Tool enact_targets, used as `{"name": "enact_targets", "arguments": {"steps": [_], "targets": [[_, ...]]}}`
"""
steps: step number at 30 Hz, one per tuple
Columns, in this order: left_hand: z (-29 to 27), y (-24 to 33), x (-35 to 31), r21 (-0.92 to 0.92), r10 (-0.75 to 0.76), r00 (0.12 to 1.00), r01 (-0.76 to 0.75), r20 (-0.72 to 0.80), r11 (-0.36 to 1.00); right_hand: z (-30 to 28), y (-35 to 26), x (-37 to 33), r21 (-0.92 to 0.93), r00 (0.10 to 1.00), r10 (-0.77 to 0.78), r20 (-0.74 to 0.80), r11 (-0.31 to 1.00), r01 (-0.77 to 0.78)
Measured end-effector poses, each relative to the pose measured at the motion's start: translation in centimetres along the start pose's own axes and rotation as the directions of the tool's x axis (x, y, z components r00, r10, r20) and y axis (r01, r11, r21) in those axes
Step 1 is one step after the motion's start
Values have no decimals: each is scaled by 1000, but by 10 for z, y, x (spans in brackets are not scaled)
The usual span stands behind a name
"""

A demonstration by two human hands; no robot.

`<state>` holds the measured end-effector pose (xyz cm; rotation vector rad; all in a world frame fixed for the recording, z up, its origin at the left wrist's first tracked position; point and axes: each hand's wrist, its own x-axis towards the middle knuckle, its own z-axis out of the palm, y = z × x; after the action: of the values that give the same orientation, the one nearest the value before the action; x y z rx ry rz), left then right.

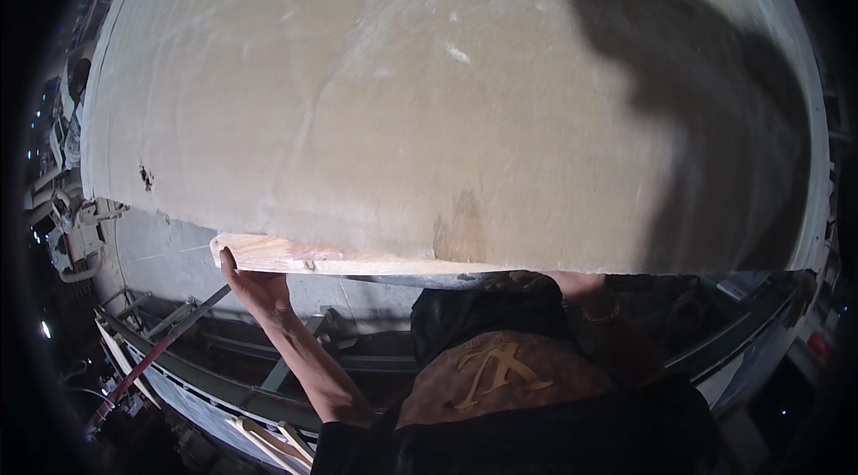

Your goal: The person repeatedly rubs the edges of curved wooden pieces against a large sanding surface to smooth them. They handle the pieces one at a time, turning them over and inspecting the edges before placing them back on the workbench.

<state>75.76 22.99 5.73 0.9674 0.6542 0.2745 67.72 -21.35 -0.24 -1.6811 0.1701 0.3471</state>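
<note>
My left hand (259,289) grips the left end of a long pale wooden piece (277,252) with a rounded end and a small knot. The thumb lies over that end and the fingers go underneath. Part of the wooden piece lies hidden under the ragged near edge of a broad, dusty beige sheet-like surface (384,144). My right hand (581,285) is at the same edge, farther right, with a band at its wrist. That edge covers its fingers, so I cannot see what they hold.
Green metal rails and frame bars (223,395) run below the sheet. Several slim wooden pieces (268,444) lie at the lower left. A grey flat surface (170,247) shows beyond the sheet's left edge, with machine parts (76,229) farther left. A dark shadow covers the sheet's right side.
</note>
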Motion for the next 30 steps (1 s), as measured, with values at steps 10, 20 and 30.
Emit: {"name": "enact_targets", "arguments": {"steps": [10,20,30], "targets": [[9,0,1,19,4,994,-2,-111,1000,6,-1,0,-50,998,-66,-5,997,65],[-10,-2,14,15,20,998,-19,-60,1000,11,-5,0,-96,993,-121,-9,988,120],[-1,4,15,-38,-20,997,17,-79,999,22,-14,7,-201,973,-231,-13,954,224]]}}
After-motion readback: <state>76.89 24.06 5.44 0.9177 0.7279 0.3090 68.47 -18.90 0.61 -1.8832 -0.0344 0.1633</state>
